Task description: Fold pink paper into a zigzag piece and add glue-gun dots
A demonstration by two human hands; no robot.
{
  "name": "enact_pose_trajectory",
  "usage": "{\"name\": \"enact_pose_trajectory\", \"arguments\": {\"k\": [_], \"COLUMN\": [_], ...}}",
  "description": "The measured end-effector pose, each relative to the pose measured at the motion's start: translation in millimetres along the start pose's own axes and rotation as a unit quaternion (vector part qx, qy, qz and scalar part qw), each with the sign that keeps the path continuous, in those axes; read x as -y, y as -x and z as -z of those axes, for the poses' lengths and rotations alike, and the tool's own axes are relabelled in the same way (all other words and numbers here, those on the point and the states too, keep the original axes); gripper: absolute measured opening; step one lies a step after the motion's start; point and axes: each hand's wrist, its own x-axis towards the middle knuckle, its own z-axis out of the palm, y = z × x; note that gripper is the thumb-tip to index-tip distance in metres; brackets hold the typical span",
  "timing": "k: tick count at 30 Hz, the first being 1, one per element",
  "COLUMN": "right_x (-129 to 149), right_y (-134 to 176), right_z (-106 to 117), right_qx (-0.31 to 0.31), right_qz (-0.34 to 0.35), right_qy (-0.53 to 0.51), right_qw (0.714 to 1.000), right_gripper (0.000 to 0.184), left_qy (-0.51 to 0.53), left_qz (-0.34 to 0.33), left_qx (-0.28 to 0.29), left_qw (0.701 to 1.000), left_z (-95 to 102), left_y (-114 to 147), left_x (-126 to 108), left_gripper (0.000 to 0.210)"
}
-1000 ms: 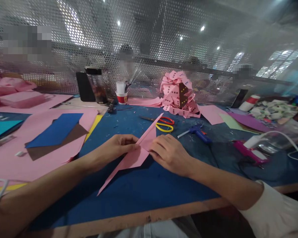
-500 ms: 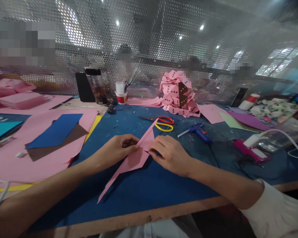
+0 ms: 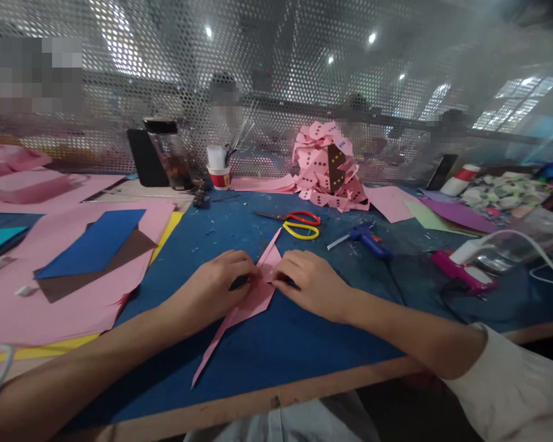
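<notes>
A folded piece of pink paper [image 3: 258, 299] lies slantwise between my hands, its long narrow strip running down toward the table's front edge. My left hand [image 3: 221, 279] pinches its left side, thumb and fingers closed on the strip. On the other side my right hand [image 3: 311, 282] is closed on the right edge near the middle; the fingertips partly hide the fold. Just beyond the paper's upper tip lie scissors [image 3: 299, 224] with one red and one yellow handle. A blue glue gun [image 3: 366, 238] rests to the right of them.
A pink paper model with dots [image 3: 325, 169] stands at the back. Blue card [image 3: 96, 245] and pink sheets [image 3: 74, 313] lie left. Behind them are a paper cup [image 3: 219, 177] and a dark-lidded jar [image 3: 170, 153]. A magenta device [image 3: 463, 270] with cables sits right.
My left hand has shifted a little right along the paper and covers more of the strip. The paper's lower strip has swung slightly right. The whole view has moved slightly.
</notes>
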Motion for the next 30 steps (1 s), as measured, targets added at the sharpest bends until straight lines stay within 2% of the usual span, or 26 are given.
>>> {"name": "enact_pose_trajectory", "arguments": {"k": [8,15,30], "right_x": [1.0,0.1,-1.1], "right_y": [-1.9,-2.8,-4.3], "right_z": [-0.7,-4.2,-6.5], "right_qx": [-0.014,-0.015,-0.017], "right_qz": [-0.033,-0.068,-0.108], "right_qy": [-0.051,-0.09,-0.134], "right_qw": [0.998,0.994,0.985], "right_gripper": [0.012,0.006,0.011], "left_qy": [-0.019,-0.026,-0.037], "left_qz": [-0.021,-0.014,0.013], "left_qx": [0.0,-0.017,-0.022], "left_qw": [1.0,0.999,0.999], "left_z": [0.6,-1.6,-5.8], "left_y": [0.1,-1.8,-7.4], "left_x": [-0.2,-1.4,-4.4], "left_gripper": [0.02,0.016,0.014]}}
